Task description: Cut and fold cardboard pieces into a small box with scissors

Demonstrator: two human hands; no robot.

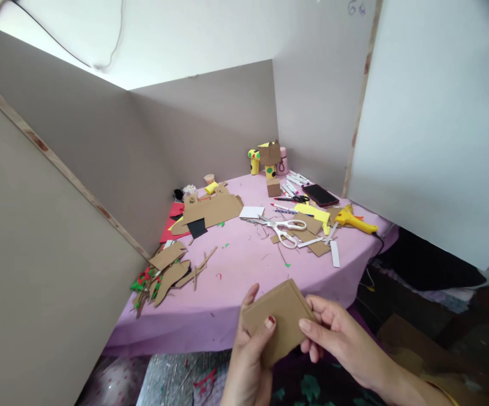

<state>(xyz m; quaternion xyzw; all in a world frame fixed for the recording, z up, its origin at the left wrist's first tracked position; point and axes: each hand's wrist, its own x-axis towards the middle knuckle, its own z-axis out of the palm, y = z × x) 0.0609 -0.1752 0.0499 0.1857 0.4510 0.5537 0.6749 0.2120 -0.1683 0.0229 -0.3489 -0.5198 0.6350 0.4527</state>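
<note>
A flat, squarish piece of brown cardboard (284,313) is held tilted in front of the table's near edge. My left hand (253,344) grips it from the left, thumb lying across its face and fingers behind. On the right, my right hand (333,330) pinches its edge between thumb and fingers. The piece looks layered along its upper right edge. Beyond it on the table lie white-handled scissors (284,228), with cardboard offcuts (310,228) and thin white strips around them.
A yellow glue gun (354,220) and a dark phone (320,195) lie at the right of the purple-covered table (240,265). Scraps (170,276) pile at the left. A large cardboard shape (214,210), a small box (273,187) and markers (290,189) are farther back. Grey panels (210,124) surround the table.
</note>
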